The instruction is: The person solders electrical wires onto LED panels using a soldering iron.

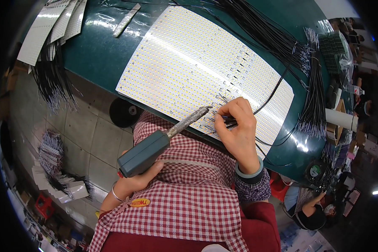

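My left hand [140, 178] is wrapped round the dark green handle of a soldering iron [145, 152]. The iron slants up to the right, its worn metal tip close to my right hand's fingers. A large white LED panel [185, 59], dotted with rows of small yellow chips, lies on the table under both. Over the panel's near right part, my right hand [239, 128] is closed in a pinch on black wires [230, 122]. Thumb and fingers partly hide the wires, so the exact number held is unclear. Short bare wire ends [222, 98] show beside the fingertips.
Thick bundles of black wire [266, 31] lie on the green table [96, 54] behind and right of the panel. Wired white boards [50, 25] overhang its left edge. A metal strip [127, 20] rests at the back. At lower right another person [306, 206] sits.
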Tool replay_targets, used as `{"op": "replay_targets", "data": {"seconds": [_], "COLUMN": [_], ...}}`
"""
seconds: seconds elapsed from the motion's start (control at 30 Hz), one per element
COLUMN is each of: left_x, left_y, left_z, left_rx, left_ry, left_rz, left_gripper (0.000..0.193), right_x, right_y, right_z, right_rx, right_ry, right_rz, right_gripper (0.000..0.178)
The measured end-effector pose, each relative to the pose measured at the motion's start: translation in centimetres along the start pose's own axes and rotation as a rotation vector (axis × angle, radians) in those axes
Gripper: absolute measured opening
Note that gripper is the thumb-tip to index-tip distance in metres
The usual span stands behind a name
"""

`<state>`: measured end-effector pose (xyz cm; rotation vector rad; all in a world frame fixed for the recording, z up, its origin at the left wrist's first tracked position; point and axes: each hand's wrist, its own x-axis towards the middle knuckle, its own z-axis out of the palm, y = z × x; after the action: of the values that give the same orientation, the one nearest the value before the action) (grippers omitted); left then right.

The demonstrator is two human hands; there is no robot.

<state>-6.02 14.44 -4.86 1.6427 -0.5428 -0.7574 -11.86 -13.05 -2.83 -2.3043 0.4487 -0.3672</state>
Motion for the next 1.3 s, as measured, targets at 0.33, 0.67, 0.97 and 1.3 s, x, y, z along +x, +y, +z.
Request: {"op": "replay_targets", "data": {"seconds": [0.33, 0.67, 0.97, 1.3], "left_x": [-0.6, -0.4, -0.2, 0.2], "left_y": [0.1, 0.3, 0.5, 0.6], "left_z": [0.2, 0.3, 0.3, 0.3], "left_rx": [-0.133, -0.134, -0.177, -0.224], "left_ry": [-0.01, 0.064, 0.113, 0.096], "left_rz": [-0.117, -0.149, -0.21, -0.247], "left_gripper": [0.036, 0.039, 0.038, 0.027], "right_x": [0.0, 1.2, 1.9, 0.6], "right_y": [0.0, -0.5, 0.7, 0.2], "right_z": [-0.2, -1.9, -0.6, -0.8], "right_rx": [-0.031, -0.019, 0.001, 0.209], "right_ry": [-0.014, 0.079, 0.0, 0.139], "right_rz": [-0.015, 0.054, -0.036, 0.203], "right_gripper": [0.011, 0.012, 0.012, 0.008]}}
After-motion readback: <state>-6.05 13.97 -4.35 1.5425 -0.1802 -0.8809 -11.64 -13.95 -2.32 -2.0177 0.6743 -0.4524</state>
